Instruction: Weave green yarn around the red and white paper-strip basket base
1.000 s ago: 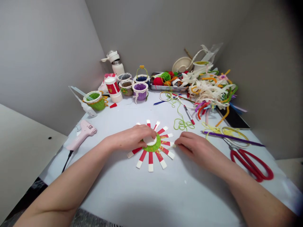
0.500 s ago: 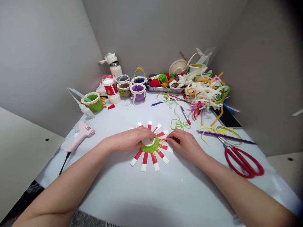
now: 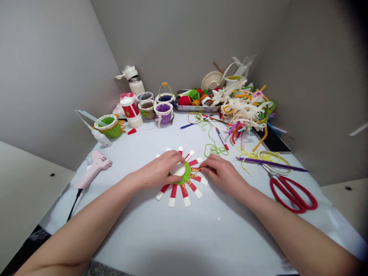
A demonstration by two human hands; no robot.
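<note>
Gently, the left hand (image 3: 156, 171) clamps the light slit paper cup (image 3: 173, 195) at its base while the right hand (image 3: 222, 174) pinches one flimsy red-and-white strip (image 3: 195, 169), best held near its root.

The white-covered tabletop (image 3: 172, 237) carries a slit paper cup (image 3: 173, 195), its red-and-white strips splayed flat near the middle. To the left lie a pink hot glue gun (image 3: 93, 168) and its black cord (image 3: 74, 205); to the right, red-handled scissors (image 3: 290, 195) and a purple rod (image 3: 271, 164). Green yarn (image 3: 214, 147) and a red-capped marker (image 3: 222, 138) lie farther back. Along the far edge stand a green woven cup (image 3: 110, 129), a purple basket (image 3: 163, 115), a steel tray (image 3: 195, 109) of yarn balls, and a heap of raffia and pipe cleaners (image 3: 244, 115).
</note>
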